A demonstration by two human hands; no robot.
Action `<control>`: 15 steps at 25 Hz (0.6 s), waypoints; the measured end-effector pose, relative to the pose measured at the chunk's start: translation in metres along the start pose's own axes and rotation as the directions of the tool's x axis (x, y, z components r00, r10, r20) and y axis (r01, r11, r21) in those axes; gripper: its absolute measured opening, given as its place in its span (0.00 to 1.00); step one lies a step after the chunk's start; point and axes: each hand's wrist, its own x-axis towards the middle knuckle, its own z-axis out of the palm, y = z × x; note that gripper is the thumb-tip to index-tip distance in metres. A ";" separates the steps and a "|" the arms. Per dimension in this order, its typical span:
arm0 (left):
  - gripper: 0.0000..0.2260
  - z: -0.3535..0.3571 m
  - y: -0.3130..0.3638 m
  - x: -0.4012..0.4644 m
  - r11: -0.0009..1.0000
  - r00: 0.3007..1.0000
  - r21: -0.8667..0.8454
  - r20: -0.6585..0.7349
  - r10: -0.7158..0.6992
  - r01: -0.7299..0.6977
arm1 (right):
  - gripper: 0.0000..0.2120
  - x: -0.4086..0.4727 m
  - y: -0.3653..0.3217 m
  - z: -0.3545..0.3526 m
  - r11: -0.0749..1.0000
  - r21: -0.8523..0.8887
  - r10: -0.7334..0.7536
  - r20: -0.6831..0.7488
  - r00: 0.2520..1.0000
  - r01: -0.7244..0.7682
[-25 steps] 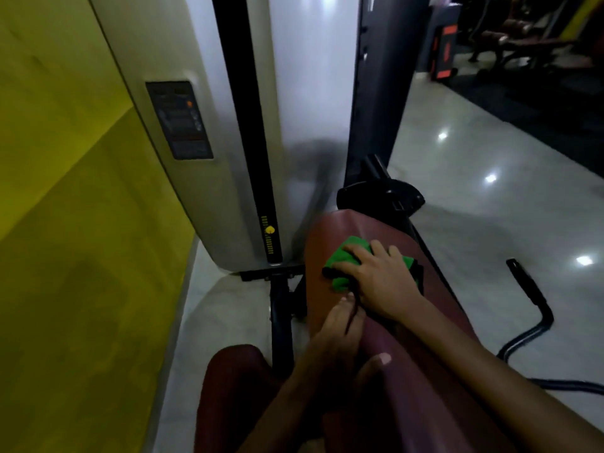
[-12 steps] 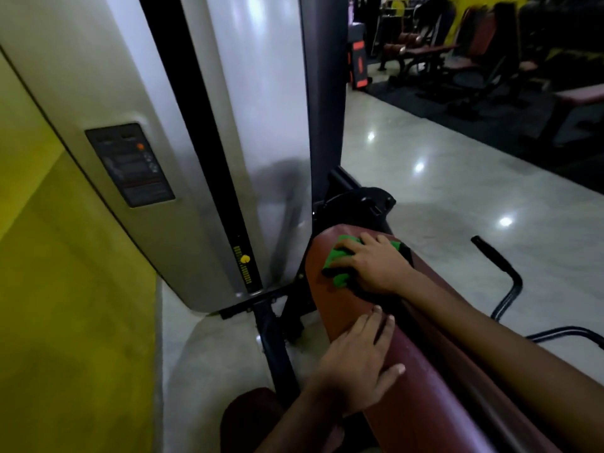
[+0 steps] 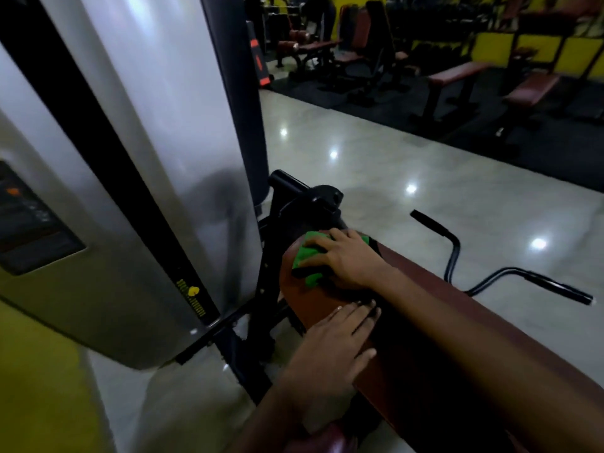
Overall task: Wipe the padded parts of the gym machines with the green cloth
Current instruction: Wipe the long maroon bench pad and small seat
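A long reddish-brown padded bench (image 3: 441, 322) of a gym machine runs from the lower right toward the centre. At its far rounded end lies the green cloth (image 3: 309, 256), bunched under my right hand (image 3: 346, 259), which presses it flat onto the pad. My left hand (image 3: 333, 348) rests palm down on the near left edge of the same pad, fingers together, holding nothing. A second dark red pad (image 3: 323, 439) shows at the bottom edge, partly hidden by my left forearm.
A tall silver weight-stack housing (image 3: 147, 158) with a black slot and a control panel (image 3: 29, 220) stands close on the left. The black frame (image 3: 294, 204) sits behind the pad. A black handle bar (image 3: 510, 276) lies right. Benches (image 3: 457, 73) stand far back on dark matting.
The view has swung right and up, showing more of the gym floor and far benches. My right hand with the cloth stays at the pad's far end; my left hand has shifted on the pad's edge.
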 end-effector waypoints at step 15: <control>0.17 -0.051 -0.100 -0.004 0.964 0.941 -0.197 -0.253 -0.224 0.176 | 0.28 -0.076 -0.007 -0.008 0.952 0.061 0.294 0.103 0.950 -0.301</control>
